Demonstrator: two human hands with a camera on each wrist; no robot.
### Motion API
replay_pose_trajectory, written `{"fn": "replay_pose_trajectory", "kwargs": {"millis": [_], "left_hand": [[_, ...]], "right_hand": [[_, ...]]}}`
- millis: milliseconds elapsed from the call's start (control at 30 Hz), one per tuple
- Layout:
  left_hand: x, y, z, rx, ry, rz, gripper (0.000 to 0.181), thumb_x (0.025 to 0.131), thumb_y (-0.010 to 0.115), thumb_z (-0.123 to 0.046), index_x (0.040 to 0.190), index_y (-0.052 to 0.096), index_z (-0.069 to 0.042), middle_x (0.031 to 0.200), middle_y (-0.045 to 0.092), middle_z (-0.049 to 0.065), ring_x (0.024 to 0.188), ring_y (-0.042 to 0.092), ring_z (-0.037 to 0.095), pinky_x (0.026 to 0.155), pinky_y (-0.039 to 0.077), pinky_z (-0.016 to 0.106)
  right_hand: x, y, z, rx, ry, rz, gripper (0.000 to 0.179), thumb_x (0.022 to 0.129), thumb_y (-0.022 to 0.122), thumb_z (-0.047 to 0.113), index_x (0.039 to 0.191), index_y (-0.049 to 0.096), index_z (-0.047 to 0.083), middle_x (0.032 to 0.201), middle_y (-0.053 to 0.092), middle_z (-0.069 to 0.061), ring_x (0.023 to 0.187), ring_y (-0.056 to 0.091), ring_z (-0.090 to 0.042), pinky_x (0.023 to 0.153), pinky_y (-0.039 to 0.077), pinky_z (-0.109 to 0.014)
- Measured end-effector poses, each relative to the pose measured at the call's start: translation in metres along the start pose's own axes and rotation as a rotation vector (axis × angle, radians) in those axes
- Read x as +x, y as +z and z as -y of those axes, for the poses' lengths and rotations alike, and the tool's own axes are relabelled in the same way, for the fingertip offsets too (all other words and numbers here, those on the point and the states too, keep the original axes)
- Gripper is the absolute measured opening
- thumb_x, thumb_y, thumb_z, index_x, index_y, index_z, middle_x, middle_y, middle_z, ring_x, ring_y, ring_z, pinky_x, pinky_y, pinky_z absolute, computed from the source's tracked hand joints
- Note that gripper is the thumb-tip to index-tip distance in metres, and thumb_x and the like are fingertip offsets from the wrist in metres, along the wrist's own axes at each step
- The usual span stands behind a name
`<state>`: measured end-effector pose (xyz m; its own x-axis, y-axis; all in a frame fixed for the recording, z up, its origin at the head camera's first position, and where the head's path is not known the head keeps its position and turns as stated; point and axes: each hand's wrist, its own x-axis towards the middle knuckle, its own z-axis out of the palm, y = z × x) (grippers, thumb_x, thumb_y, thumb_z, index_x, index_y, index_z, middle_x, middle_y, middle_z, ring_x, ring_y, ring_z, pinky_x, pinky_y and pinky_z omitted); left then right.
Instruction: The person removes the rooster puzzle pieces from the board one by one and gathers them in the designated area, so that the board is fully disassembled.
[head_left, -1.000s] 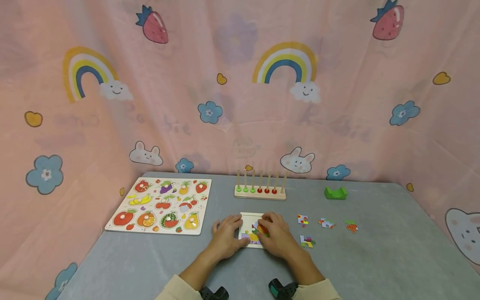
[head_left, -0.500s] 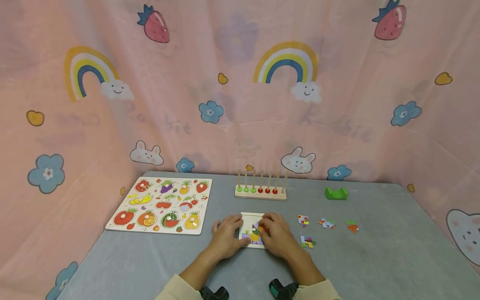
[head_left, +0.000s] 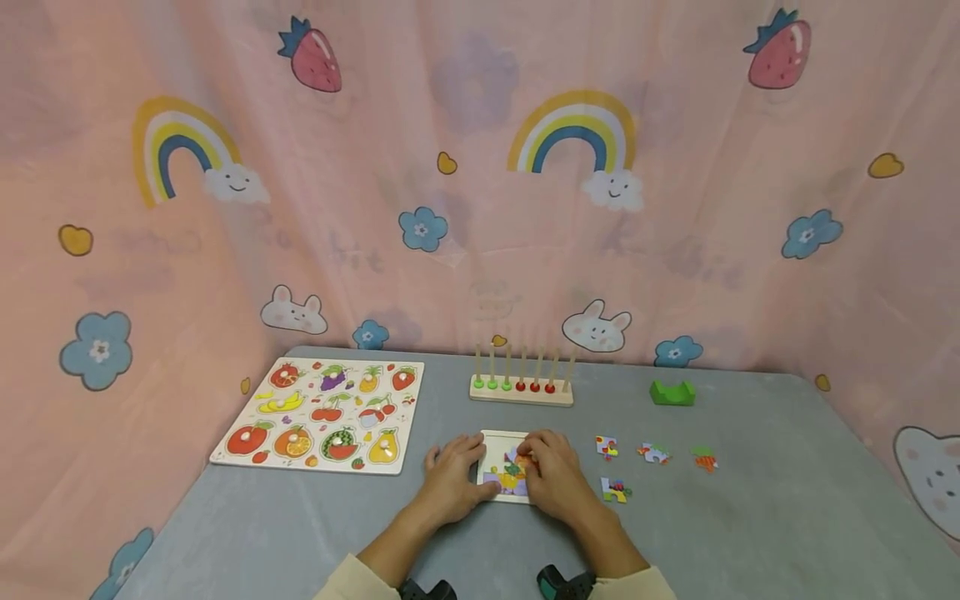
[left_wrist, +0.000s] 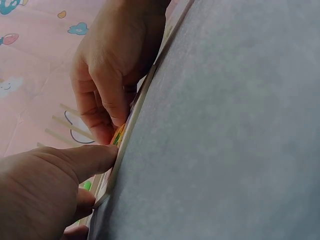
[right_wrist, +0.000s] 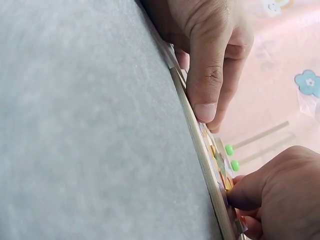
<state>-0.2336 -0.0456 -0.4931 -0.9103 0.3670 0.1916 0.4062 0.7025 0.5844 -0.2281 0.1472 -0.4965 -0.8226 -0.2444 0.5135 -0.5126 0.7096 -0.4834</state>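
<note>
In the head view a small wooden jigsaw board (head_left: 491, 446) lies on the table, its lower part covered with purple, yellow and green pieces. My left hand (head_left: 452, 482) holds the board at its left side, thumb on the lower left corner and fingers along the edge. My right hand (head_left: 557, 475) pinches an orange puzzle piece (head_left: 527, 461) at the board's right side; its fingers hide part of it. In the right wrist view, the right thumb (right_wrist: 247, 192) sits low over the pieces. Loose puzzle pieces (head_left: 617, 490) lie right of the board.
A fruit knob puzzle (head_left: 322, 412) lies at the left. Behind the board stands a wooden peg rack (head_left: 521, 394) with green and red beads. A green curved block (head_left: 672, 393) is at the back right. More loose pieces, one with a carrot (head_left: 705, 458), lie further right.
The right fingers have shifted slightly over the orange piece, so more of the green and yellow pieces shows. The left hand stays in place. The head view has tilted up a little.
</note>
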Motion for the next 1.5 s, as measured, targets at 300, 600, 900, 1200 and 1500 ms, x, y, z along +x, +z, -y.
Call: {"fn": "replay_pose_trajectory", "kwargs": {"millis": [300,600,900,1200,1500], "left_hand": [[-0.001,-0.001,0.001,-0.002,0.003,0.000,0.058,0.078,0.080,-0.027,0.126,0.062,0.002,0.138,0.052,0.011,0.131,0.039,0.035,0.101,0.014,0.064],[-0.001,-0.001,0.003,-0.003,-0.010,0.003,0.059,0.078,0.079,-0.028,0.126,0.061,0.002,0.139,0.051,0.011,0.131,0.039,0.034,0.101,0.014,0.064],[-0.001,-0.001,0.002,0.001,-0.012,0.000,0.060,0.078,0.080,-0.028,0.126,0.061,0.002,0.139,0.052,0.011,0.131,0.039,0.034,0.101,0.014,0.064],[0.000,-0.001,0.001,-0.009,-0.015,0.001,0.059,0.078,0.080,-0.027,0.126,0.061,0.002,0.139,0.051,0.011,0.131,0.039,0.034,0.101,0.014,0.064],[0.000,0.000,0.000,0.002,-0.009,-0.001,0.059,0.077,0.080,-0.028,0.126,0.062,0.001,0.139,0.051,0.010,0.131,0.039,0.034,0.102,0.014,0.063]], "right_hand": [[0.001,0.001,0.000,0.021,0.074,0.006,0.024,0.072,0.062,-0.011,0.084,0.065,0.010,0.101,0.061,-0.007,0.096,0.053,-0.028,0.083,0.041,-0.050],[0.000,0.000,0.001,0.031,0.020,0.031,0.020,0.070,0.072,0.002,0.090,0.072,0.006,0.096,0.066,-0.002,0.091,0.055,-0.022,0.081,0.041,-0.048],[0.000,-0.002,0.002,0.057,-0.004,0.075,0.029,0.073,0.073,0.000,0.102,0.073,0.006,0.100,0.060,0.001,0.099,0.051,-0.024,0.088,0.036,-0.054],[0.000,-0.003,0.001,0.069,-0.029,0.075,0.034,0.077,0.069,-0.005,0.111,0.071,0.003,0.102,0.058,-0.004,0.100,0.051,-0.027,0.089,0.035,-0.055],[0.002,-0.014,0.010,0.107,0.030,0.045,0.040,0.077,0.073,-0.004,0.117,0.068,0.000,0.105,0.060,-0.003,0.102,0.054,-0.023,0.089,0.044,-0.046]]}}
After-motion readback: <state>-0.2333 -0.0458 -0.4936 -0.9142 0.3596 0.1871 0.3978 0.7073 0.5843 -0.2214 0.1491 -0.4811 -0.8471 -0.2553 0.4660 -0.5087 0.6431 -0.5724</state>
